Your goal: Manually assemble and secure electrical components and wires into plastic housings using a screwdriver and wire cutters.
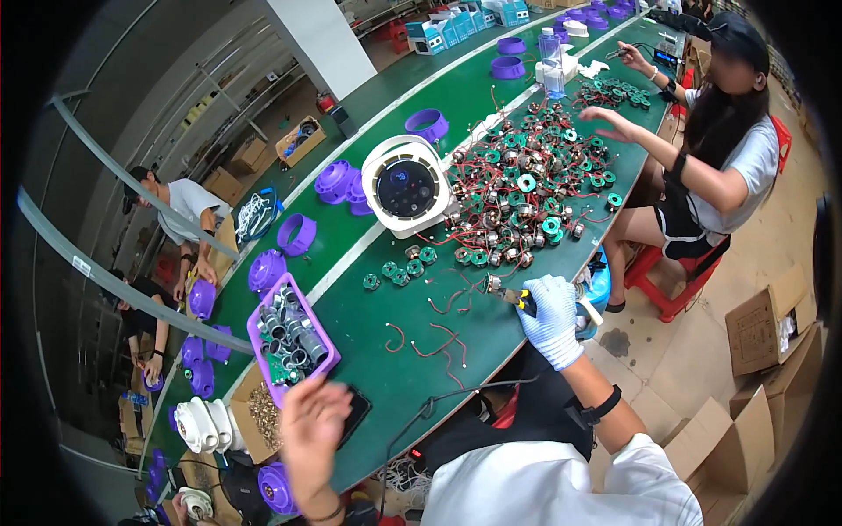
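Note:
My right hand (553, 323), in a pale knitted glove, is closed around pliers (524, 301) with yellow and black handles, over the table's near edge. At the tool's tip is a small motor part (494, 285); I cannot tell whether the jaws grip it. My left hand (314, 416), bare and slightly blurred, hovers with its fingers apart and nothing visible in them. It is close to a purple basket (330, 358) of grey cylindrical parts, and a dark phone (355, 414) lies beside it. Loose red wires (430, 340) lie on the green table between my hands.
A large heap of small motors (517, 188) with green discs and red wires covers the table ahead. Beside it stands a white housing (386, 206) with a dark round face. Purple rings (427, 125) line the far side. A co-worker (728, 131) sits at the right.

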Action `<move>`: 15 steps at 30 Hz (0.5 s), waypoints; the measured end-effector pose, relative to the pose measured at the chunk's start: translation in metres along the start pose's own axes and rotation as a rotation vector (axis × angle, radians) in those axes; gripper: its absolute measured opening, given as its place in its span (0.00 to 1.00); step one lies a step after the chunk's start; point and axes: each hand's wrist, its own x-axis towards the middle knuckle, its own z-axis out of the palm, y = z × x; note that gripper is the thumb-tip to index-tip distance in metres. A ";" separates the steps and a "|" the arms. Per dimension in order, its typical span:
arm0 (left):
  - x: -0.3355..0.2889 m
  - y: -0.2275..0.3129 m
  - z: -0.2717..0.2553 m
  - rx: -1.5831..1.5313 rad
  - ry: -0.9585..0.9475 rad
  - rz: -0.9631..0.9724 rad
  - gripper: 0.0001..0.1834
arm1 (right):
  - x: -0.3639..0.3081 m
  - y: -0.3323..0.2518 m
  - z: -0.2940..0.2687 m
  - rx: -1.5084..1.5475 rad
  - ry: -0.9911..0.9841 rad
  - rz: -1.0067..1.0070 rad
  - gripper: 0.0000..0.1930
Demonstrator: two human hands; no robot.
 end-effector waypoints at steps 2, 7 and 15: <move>0.022 -0.045 0.021 0.288 -0.114 -0.037 0.41 | -0.001 0.000 -0.002 -0.002 0.008 -0.006 0.16; 0.046 -0.095 0.084 0.976 -0.298 0.196 0.58 | -0.003 0.000 -0.001 0.003 0.002 -0.023 0.15; 0.057 -0.141 0.106 1.070 -0.530 0.328 0.33 | -0.002 -0.003 -0.004 0.015 0.029 -0.009 0.14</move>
